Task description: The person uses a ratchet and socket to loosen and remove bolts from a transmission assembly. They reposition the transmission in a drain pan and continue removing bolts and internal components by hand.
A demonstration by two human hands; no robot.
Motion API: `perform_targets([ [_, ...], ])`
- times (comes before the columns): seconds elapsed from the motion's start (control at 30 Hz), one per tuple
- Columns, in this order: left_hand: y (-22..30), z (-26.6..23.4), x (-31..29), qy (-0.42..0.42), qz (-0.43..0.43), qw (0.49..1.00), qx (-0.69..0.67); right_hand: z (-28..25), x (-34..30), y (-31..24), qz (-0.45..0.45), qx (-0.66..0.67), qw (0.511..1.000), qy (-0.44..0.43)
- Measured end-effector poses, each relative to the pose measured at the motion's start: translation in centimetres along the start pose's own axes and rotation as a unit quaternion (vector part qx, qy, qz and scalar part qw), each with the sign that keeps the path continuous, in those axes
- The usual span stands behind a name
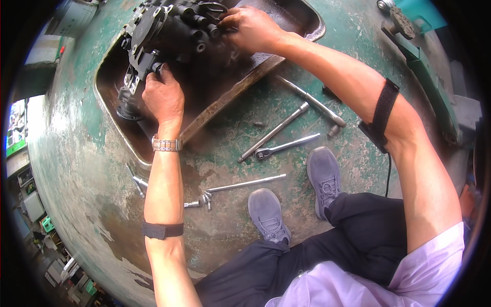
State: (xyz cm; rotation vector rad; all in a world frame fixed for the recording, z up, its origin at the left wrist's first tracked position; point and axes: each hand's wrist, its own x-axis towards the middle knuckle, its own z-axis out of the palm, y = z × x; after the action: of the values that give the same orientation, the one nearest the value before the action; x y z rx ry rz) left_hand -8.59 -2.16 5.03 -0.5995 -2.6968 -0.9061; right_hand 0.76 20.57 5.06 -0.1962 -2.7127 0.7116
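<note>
A black, greasy metal machine assembly (169, 33) with several round ports and a flat pale plate edge sits in a dark metal drip tray (215, 115). My left hand (164, 97) is closed on a short black cylindrical part at the near left side of this assembly. At its far right side, my right hand (250, 29) has its fingers curled onto the edge. The right fingertips are partly hidden against the dark metal. The assembly's far end runs out of the picture at the top.
On the worn green floor lie a ratchet wrench (286, 147), a long extension bar (273, 132), a breaker bar (312, 100) and a thin bar (245, 182) beside small sockets (193, 204). A green metal leg (427, 82) stands at right. My shoes (268, 212) are close to the tools.
</note>
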Motion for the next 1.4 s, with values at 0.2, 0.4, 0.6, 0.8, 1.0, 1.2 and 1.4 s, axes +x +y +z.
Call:
perform_targets([
  [0.2,-0.1,0.1,-0.1,0.008,0.005,1.0,0.002,-0.4,0.3,-1.5,0.047,-0.032,0.998,-0.015],
  [0.4,-0.2,0.2,0.0,0.008,0.01,1.0,0.001,0.6,0.0,-2.7,0.046,-0.099,0.992,0.063],
  [0.6,-0.3,0.2,0.0,0.01,0.018,1.0,0.006,1.3,0.0,-2.6,0.04,-0.086,0.99,0.102],
  [0.8,-0.2,0.3,-0.1,0.01,0.014,1.0,0.003,1.2,0.0,-2.6,0.049,-0.075,0.992,0.092],
  [1.0,-0.2,0.3,0.0,0.013,0.02,1.0,-0.004,0.9,-0.1,-2.8,0.041,-0.057,0.992,0.103],
  [1.2,-0.3,0.3,-0.1,0.011,0.015,1.0,-0.005,1.1,0.1,-2.8,0.068,-0.037,0.99,0.121],
  [1.4,-0.2,0.2,-0.1,0.013,0.019,1.0,-0.008,1.1,0.0,-2.7,0.056,-0.041,0.991,0.118],
])
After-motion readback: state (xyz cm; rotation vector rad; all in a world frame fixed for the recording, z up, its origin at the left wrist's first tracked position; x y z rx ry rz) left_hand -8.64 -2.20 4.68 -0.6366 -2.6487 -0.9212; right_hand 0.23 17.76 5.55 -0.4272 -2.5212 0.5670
